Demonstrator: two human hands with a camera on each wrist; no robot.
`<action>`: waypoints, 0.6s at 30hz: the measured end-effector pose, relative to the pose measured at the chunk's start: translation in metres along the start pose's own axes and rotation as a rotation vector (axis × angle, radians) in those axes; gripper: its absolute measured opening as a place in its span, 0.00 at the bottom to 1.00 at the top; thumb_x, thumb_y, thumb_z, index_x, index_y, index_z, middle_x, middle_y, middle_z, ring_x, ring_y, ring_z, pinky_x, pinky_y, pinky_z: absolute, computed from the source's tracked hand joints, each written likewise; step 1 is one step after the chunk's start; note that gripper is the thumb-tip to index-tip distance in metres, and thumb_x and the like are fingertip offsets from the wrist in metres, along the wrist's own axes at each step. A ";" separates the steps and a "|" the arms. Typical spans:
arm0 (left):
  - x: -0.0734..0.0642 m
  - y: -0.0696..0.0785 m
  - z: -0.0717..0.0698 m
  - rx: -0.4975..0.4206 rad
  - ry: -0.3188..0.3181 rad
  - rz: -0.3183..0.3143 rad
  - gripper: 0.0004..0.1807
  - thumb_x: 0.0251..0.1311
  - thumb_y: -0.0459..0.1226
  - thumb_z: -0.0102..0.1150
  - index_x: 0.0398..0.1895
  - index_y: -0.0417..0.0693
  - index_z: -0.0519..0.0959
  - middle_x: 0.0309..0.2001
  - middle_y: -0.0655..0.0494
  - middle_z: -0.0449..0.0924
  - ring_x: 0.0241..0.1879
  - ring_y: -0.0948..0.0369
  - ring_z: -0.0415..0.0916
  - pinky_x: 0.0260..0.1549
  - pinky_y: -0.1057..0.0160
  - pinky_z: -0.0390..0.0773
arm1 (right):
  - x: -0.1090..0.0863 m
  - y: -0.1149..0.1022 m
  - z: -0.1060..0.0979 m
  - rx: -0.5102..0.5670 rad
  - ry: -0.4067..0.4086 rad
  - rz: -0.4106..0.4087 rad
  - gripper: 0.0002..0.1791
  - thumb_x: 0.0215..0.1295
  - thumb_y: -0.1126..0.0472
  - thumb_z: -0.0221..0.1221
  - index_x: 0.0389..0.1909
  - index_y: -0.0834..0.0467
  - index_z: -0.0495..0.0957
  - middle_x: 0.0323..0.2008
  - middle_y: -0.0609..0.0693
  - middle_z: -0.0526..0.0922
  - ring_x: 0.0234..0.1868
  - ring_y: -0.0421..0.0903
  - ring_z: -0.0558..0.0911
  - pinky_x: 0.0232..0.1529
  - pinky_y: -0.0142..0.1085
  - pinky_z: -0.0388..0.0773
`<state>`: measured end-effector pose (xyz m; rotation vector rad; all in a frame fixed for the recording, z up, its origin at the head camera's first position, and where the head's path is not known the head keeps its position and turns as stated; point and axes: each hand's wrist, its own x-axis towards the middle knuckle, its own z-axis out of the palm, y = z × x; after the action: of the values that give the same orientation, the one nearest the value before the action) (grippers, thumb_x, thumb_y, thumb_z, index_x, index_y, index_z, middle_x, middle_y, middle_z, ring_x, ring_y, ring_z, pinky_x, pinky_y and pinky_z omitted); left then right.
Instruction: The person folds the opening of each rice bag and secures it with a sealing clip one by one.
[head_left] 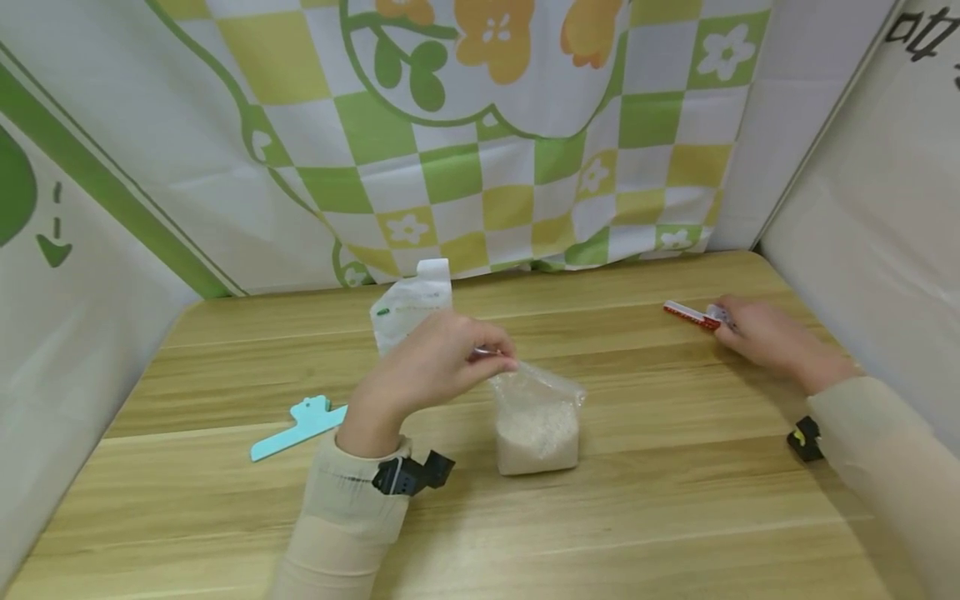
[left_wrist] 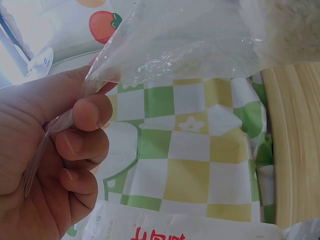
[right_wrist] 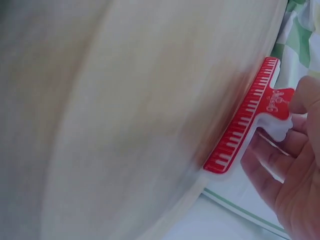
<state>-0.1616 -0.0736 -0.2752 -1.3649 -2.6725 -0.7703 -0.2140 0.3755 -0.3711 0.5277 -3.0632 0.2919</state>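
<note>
My left hand (head_left: 438, 358) pinches the gathered top of a clear plastic bag (head_left: 538, 425) at its left corner. Pale grains, like rice, fill the lower part of the bag, which stands on the table. In the left wrist view, a strip of the bag's film (left_wrist: 170, 40) runs between thumb and curled fingers into the palm. At the far right, my right hand (head_left: 772, 337) holds a red and white bag clip (head_left: 690, 315) by its handle. Seen in the right wrist view, this clip (right_wrist: 245, 117) has a piano-key pattern along its long bar, and the thumb presses its tab.
A light blue bag clip (head_left: 300, 429) lies on the wooden table (head_left: 637, 533) left of my left forearm. Behind the left hand lies a white printed packet (head_left: 412, 304), partly hidden. A checkered cloth (head_left: 510, 183) hangs at the table's back edge, with white walls at both sides.
</note>
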 end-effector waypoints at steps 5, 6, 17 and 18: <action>-0.001 0.000 0.000 -0.007 0.003 0.005 0.06 0.65 0.39 0.63 0.32 0.50 0.86 0.29 0.62 0.86 0.28 0.70 0.79 0.32 0.69 0.78 | 0.004 0.001 -0.002 0.002 -0.037 0.026 0.20 0.69 0.65 0.50 0.53 0.77 0.68 0.40 0.70 0.82 0.39 0.61 0.83 0.43 0.59 0.77; -0.001 0.000 0.000 -0.008 0.005 0.008 0.06 0.65 0.39 0.63 0.32 0.50 0.86 0.29 0.62 0.85 0.27 0.70 0.78 0.31 0.69 0.77 | 0.004 0.001 -0.002 0.000 -0.038 0.028 0.19 0.68 0.65 0.50 0.51 0.77 0.68 0.38 0.69 0.82 0.37 0.59 0.82 0.42 0.58 0.77; -0.002 0.000 0.000 -0.011 0.011 0.017 0.05 0.65 0.39 0.64 0.32 0.50 0.86 0.29 0.62 0.85 0.28 0.71 0.78 0.31 0.69 0.77 | 0.011 -0.004 -0.007 -0.040 -0.056 0.046 0.13 0.70 0.66 0.53 0.43 0.76 0.69 0.32 0.68 0.81 0.37 0.66 0.82 0.43 0.60 0.76; -0.002 0.000 0.000 -0.009 0.009 0.016 0.05 0.65 0.39 0.64 0.32 0.50 0.86 0.29 0.62 0.85 0.28 0.71 0.78 0.32 0.69 0.77 | 0.011 -0.005 -0.008 -0.029 -0.064 0.057 0.15 0.71 0.65 0.53 0.46 0.77 0.69 0.36 0.70 0.81 0.41 0.68 0.82 0.46 0.61 0.75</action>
<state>-0.1609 -0.0748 -0.2758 -1.3799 -2.6508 -0.7859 -0.2225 0.3688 -0.3619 0.4577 -3.1435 0.2358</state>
